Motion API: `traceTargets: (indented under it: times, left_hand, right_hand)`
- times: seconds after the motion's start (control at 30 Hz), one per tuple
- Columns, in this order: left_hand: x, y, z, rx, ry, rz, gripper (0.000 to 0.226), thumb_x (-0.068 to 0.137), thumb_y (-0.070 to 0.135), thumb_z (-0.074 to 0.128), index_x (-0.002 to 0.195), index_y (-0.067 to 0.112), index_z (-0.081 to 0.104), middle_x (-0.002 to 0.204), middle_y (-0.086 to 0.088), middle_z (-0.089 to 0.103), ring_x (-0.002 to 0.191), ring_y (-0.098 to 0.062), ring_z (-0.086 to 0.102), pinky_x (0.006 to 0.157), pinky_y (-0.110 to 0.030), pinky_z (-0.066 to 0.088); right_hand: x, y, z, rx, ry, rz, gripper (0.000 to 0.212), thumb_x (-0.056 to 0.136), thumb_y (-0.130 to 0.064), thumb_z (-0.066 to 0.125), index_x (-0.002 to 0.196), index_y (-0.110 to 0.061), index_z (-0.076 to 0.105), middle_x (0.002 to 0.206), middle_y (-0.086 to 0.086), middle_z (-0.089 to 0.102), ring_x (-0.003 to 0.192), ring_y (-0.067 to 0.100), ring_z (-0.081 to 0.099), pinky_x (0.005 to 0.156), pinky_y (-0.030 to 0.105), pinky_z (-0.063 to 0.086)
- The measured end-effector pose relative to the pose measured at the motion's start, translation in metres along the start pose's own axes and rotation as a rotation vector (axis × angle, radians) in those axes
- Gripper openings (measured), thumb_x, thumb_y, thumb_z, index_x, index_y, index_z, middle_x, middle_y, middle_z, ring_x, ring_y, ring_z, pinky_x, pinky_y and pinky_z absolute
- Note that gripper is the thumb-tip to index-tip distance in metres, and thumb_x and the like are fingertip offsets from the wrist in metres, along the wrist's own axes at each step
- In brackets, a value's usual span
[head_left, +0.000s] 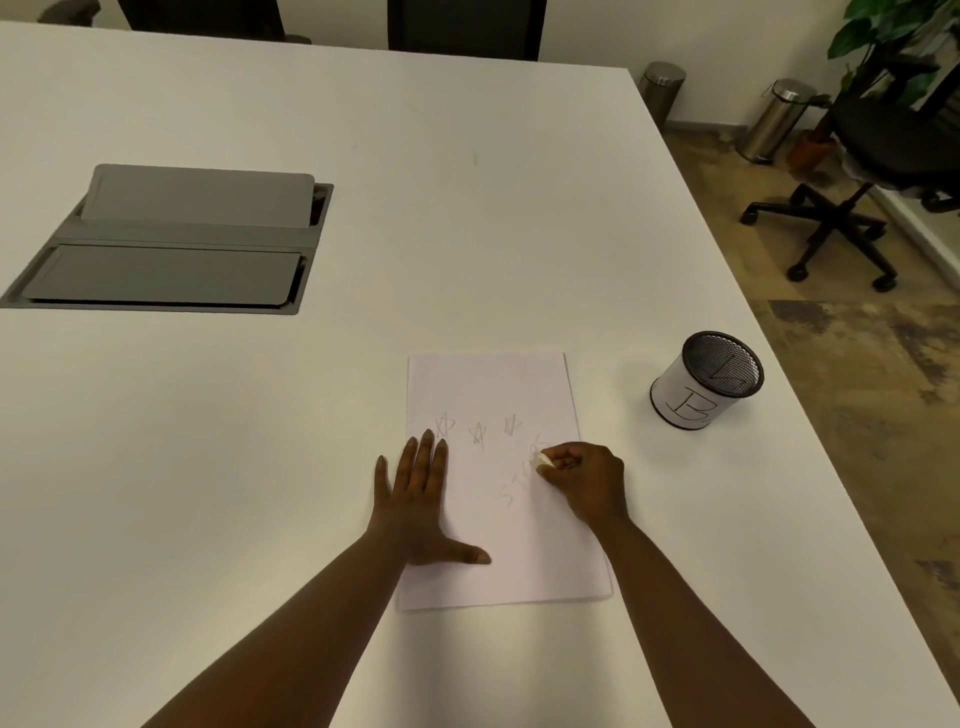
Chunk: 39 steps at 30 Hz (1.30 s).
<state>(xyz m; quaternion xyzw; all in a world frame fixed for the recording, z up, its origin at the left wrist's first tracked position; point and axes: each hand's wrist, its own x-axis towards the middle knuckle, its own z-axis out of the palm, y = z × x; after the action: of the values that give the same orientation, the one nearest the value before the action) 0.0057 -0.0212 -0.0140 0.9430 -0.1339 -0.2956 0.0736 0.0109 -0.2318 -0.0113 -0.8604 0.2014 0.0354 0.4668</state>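
Pressing flat on the sheet of paper (498, 384), the left hand (415, 512) lies palm down across the sheet's left edge. Its fingers (428, 452) are straight and close together, the thumb is stretched out to the right onto the page, and the little finger rests on the white bench (467, 208) beside it. The right hand (589, 483) rests on the right half of the sheet with its fingers curled, pinching a small white piece (544, 460) between thumb and fingertips; whether it is an eraser or chalk cannot be told. The tip of the piece meets the paper just above a faint pencilled word (514, 488) and to the right of three small drawn stars (478, 434). The sheet lies near the front of the bench, in front of the person. A mesh pen cup (691, 400) with a white label marked B stands to the right of the sheet, near the bench's edge. A grey cable box (171, 244) with two flaps is set into the bench at the far left.
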Motion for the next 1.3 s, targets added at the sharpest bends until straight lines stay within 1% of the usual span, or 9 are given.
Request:
traceTargets:
  times: [0.2,0.37,0.43,0.53,0.67,0.77,0.9,1.03,1.3]
  left_hand:
    - [-0.005,0.006,0.003,0.006,-0.014,0.018,0.155,0.006,0.101,0.006,0.126,0.015,-0.044,0.134,-0.004,-0.051,0.129,-0.020,-0.043,0.106,-0.057,-0.023]
    - [0.001,0.033,0.012,-0.024,0.004,0.038,0.140,0.053,0.089,0.049,0.136,0.018,-0.037,0.135,-0.002,-0.049,0.130,-0.020,-0.042,0.108,-0.057,-0.022]
    - [0.003,0.034,0.016,-0.020,0.006,0.024,0.138,0.057,0.084,0.055,0.135,0.018,-0.037,0.136,-0.003,-0.049,0.128,-0.020,-0.043,0.108,-0.057,-0.022]
    - [0.006,0.036,0.015,-0.006,-0.022,-0.006,0.139,0.058,0.081,0.058,0.139,0.016,-0.034,0.140,-0.007,-0.047,0.133,-0.026,-0.041,0.107,-0.058,-0.021]
    - [0.009,0.040,0.014,0.001,-0.056,-0.032,0.141,0.057,0.079,0.061,0.139,0.016,-0.034,0.142,-0.010,-0.047,0.133,-0.032,-0.040,0.106,-0.060,-0.021]
    - [0.010,0.038,0.013,-0.006,-0.081,-0.023,0.142,0.057,0.078,0.062,0.138,0.016,-0.036,0.135,-0.008,-0.052,0.129,-0.030,-0.045,0.106,-0.061,-0.021]
    - [0.011,0.038,0.014,-0.003,-0.091,-0.026,0.142,0.057,0.080,0.061,0.138,0.016,-0.037,0.141,-0.009,-0.049,0.126,-0.028,-0.047,0.108,-0.062,-0.019]
    - [0.012,0.036,0.015,0.000,-0.091,-0.029,0.143,0.056,0.081,0.061,0.137,0.017,-0.037,0.136,-0.008,-0.052,0.126,-0.028,-0.047,0.108,-0.064,-0.016]
    - [0.011,0.040,0.015,0.021,-0.074,-0.043,0.141,0.058,0.079,0.061,0.139,0.016,-0.035,0.144,-0.011,-0.045,0.134,-0.033,-0.040,0.106,-0.061,-0.020]
  right_hand:
    - [-0.010,0.006,0.004,-0.038,0.022,-0.009,0.017,0.069,-0.008,0.076,0.085,-0.005,0.072,0.084,0.012,0.073,0.070,0.014,0.061,0.059,0.007,0.044]
    - [-0.018,0.002,0.007,-0.054,0.022,-0.034,0.016,0.071,-0.009,0.076,0.086,-0.006,0.072,0.083,0.009,0.073,0.071,0.014,0.062,0.070,0.018,0.047]
    - [-0.032,0.004,0.014,-0.053,-0.058,-0.067,0.016,0.070,-0.010,0.076,0.085,-0.007,0.073,0.077,0.004,0.071,0.062,0.000,0.060,0.065,0.011,0.046]
    - [-0.056,0.006,0.029,-0.042,-0.187,-0.099,0.018,0.070,-0.010,0.077,0.087,-0.008,0.073,0.075,0.000,0.069,0.055,-0.005,0.058,0.057,0.002,0.043]
    - [-0.053,0.005,0.029,-0.073,-0.198,-0.155,0.020,0.070,-0.011,0.077,0.089,-0.008,0.073,0.086,0.005,0.072,0.061,-0.010,0.058,0.058,0.000,0.042]
    - [-0.036,0.001,0.022,-0.059,-0.170,-0.142,0.021,0.069,-0.010,0.078,0.089,-0.008,0.073,0.088,0.008,0.073,0.056,-0.006,0.057,0.059,0.001,0.044]
    - [-0.017,-0.004,0.016,-0.029,-0.039,-0.094,0.023,0.070,-0.011,0.077,0.092,-0.005,0.072,0.093,0.011,0.074,0.069,0.006,0.061,0.060,-0.002,0.043]
    - [-0.019,-0.006,0.019,-0.033,-0.005,-0.088,0.025,0.073,-0.013,0.075,0.096,-0.003,0.071,0.099,0.012,0.073,0.085,0.014,0.065,0.076,0.015,0.047]
    - [-0.059,0.006,0.031,-0.095,-0.180,-0.114,0.023,0.072,-0.011,0.075,0.093,-0.003,0.071,0.095,0.012,0.072,0.063,-0.005,0.054,0.060,-0.004,0.040]
